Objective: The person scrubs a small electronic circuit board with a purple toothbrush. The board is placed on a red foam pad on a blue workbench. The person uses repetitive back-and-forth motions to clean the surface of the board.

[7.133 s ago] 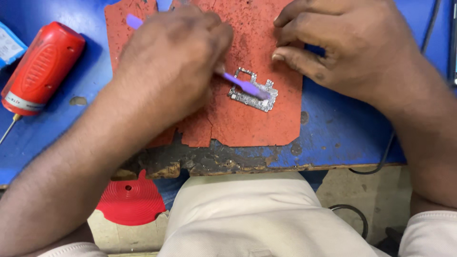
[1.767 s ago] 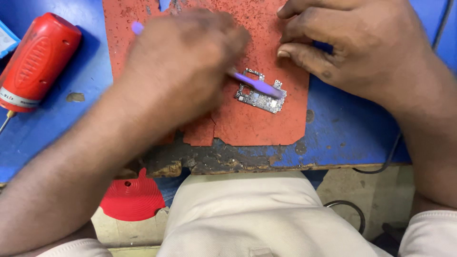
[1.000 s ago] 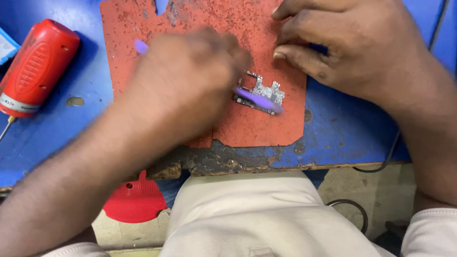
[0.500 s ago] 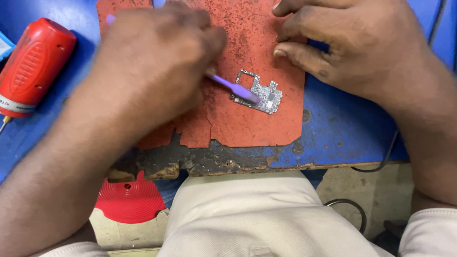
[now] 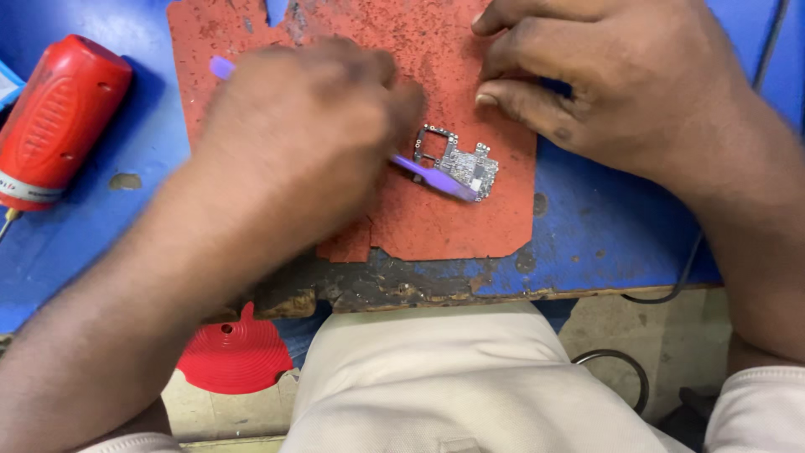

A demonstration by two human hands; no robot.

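Observation:
A small metal-framed circuit board (image 5: 457, 161) lies on a worn red mat (image 5: 436, 226). My left hand (image 5: 306, 134) is closed around a purple brush-like tool (image 5: 432, 177), whose far end pokes out behind the hand and whose tip rests on the board's near edge. This hand is blurred with motion. My right hand (image 5: 604, 80) lies flat on the mat just right of and behind the board, thumb pointing toward it, holding nothing.
A red handheld tool (image 5: 54, 126) lies on the blue bench (image 5: 604, 252) at the left. The bench's front edge is chipped and dark. Below it are a red ribbed disc (image 5: 235, 352) and a cable loop on the floor (image 5: 620, 369).
My left hand has been moving the purple tool back and forth over the board. The board has shifted and turned slightly on the mat. My right hand has stayed in place.

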